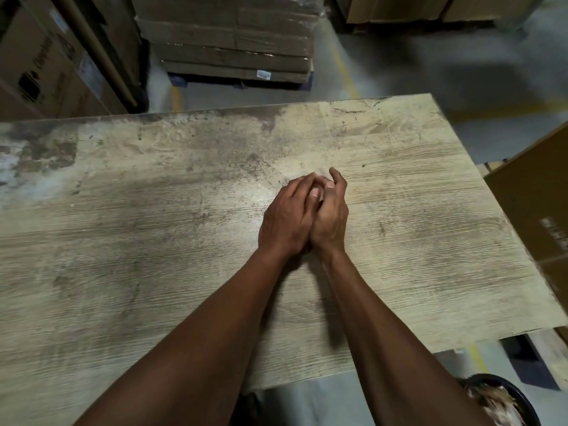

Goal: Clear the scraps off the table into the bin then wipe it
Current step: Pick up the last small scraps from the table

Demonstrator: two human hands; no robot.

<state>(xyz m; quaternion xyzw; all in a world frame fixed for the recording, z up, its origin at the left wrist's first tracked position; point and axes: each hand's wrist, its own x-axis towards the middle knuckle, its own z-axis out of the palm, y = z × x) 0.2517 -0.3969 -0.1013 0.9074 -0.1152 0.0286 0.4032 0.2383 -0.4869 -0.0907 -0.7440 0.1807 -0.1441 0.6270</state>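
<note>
A worn wood-grain table (pixel 153 241) fills the view, stained dark and dotted with small specks of dirt. My left hand (pixel 287 216) and my right hand (pixel 330 216) rest on it right of centre, pressed side by side with fingers curled toward each other in a cup. Whatever lies between the palms is hidden; only a pale bit shows at the fingertips. A round black bin (pixel 507 401) holding pale and brown scraps stands on the floor at the bottom right, below the table's near right corner.
A brown cardboard box (pixel 534 210) stands close to the table's right edge. A pallet of stacked flat cartons (pixel 233 41) sits beyond the far edge, and more boxes (pixel 46 63) stand at the back left. Grey floor with yellow lines lies around.
</note>
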